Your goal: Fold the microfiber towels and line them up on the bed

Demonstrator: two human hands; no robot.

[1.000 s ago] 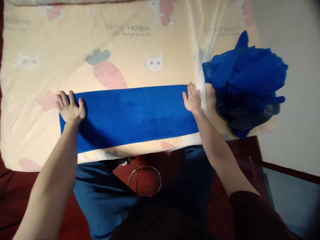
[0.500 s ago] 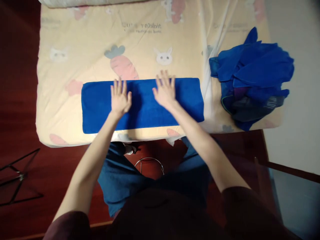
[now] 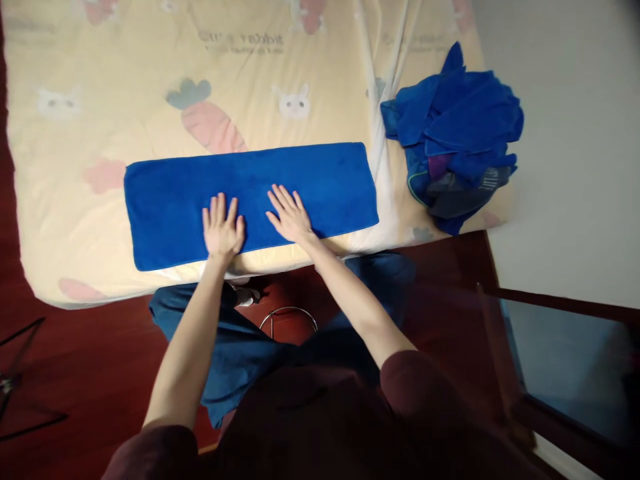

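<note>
A blue towel (image 3: pixel 165 213), shaped into a long flat rectangle, lies crosswise near the front edge of the bed. My left hand (image 3: pixel 223 230) rests palm down on its near half, left of the middle, fingers spread. To the right, my right hand (image 3: pixel 290 213) lies flat on the same cloth, fingers apart and angled up and left. Neither hand grips anything. The towel's surface looks smooth, and its corners are visible at both ends.
A heap of crumpled blue cloths (image 3: pixel 460 127) with a dark grey piece (image 3: pixel 465 193) sits at the bed's right end, beside a pale wall (image 3: pixel 560 133). The bed sheet (image 3: pixel 100 133) has carrot and rabbit prints. Thin black metal legs (image 3: pixel 30 427) stand on the floor at left.
Both hands have slid from the towel's far edge toward its near edge, still flat. The camera view has shifted, so the bed and heap appear further left and slightly turned.
</note>
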